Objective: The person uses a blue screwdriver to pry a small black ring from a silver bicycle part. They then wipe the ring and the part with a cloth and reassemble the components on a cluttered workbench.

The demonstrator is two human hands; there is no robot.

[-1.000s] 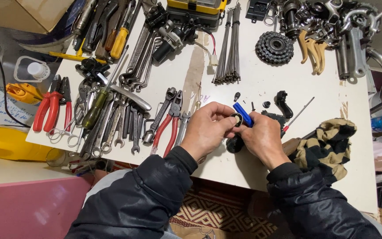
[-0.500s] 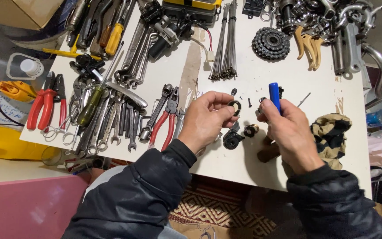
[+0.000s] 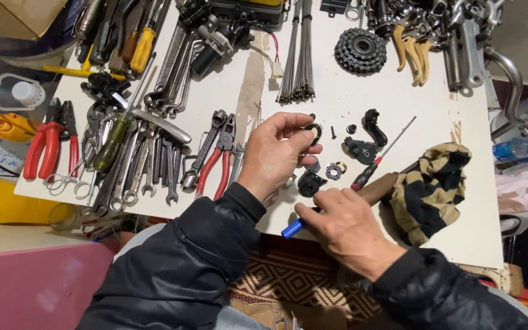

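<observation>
My left hand pinches a small black ring-shaped part between thumb and fingers, raised a little over the white table. My right hand rests at the table's near edge and grips a tool with a blue handle, which pokes out to the left. Between the two hands lie a round black part, a small brass ring and other small black pieces. A thin screwdriver with a black and red handle lies just beyond my right hand.
Spanners, red-handled pliers and red cutters crowd the left half of the table. A bundle of spokes and a sprocket cluster lie at the back. A striped cloth sits at the right, beside a wooden handle.
My right hand has dropped from above the small parts to the near table edge, with the blue-handled tool now pointing left. My left hand still holds the black ring.
</observation>
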